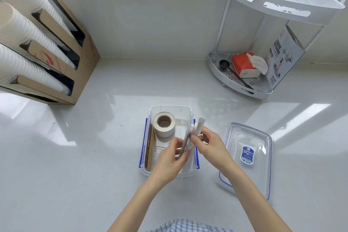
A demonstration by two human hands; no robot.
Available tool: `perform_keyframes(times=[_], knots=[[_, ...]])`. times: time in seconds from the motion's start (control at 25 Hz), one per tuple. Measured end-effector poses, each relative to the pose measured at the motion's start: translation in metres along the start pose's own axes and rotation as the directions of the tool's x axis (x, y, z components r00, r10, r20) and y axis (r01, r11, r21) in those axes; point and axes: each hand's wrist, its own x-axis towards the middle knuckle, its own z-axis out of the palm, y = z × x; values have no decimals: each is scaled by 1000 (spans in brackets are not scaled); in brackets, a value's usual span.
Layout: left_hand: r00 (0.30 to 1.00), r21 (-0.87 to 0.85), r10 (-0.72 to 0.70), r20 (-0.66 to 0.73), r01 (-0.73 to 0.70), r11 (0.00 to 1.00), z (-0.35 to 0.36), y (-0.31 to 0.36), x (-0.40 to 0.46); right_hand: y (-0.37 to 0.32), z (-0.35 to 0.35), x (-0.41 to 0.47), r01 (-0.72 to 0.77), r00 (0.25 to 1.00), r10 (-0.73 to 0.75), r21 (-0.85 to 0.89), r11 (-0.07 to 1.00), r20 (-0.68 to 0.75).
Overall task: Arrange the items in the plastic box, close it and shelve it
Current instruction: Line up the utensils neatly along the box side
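Head view: we see the clear plastic box [170,108] open at the counter's near centre, a tape roll [164,125] at its far end. Both hands meet over its right rim, left hand [169,158] and right hand [209,145] each pinched on a bundle of slim white items [195,133]. The lid [246,154] lies right, its blue label unreadable. Bare counter [94,156] spreads left.
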Motion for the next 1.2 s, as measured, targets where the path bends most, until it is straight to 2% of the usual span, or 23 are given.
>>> perform_keyframes(times=[0.36,0.52,0.64,0.84,0.92,1.2], knots=[[993,96,37,-112,-26,995,-4,1,-4,2,-3,0,-11,1000,11,-8,1000,-20],[979,128,36,-199,-11,992,-10,-1,-4,-10,-4,8,-10,999,3,-175,984,-44],[976,174,59,-209,-22,984,-12,-1,-4,-30,-5,30,-55,998,52,-318,947,-19],[969,218,23,-247,32,975,-20,-4,-2,-44,17,54,-55,974,182,-639,767,134],[971,208,5,-238,46,977,-21,-4,-2,-42,26,53,-44,968,196,-668,743,154],[976,219,10,-220,40,975,-21,-4,-1,-29,27,53,69,977,96,-709,702,190]])
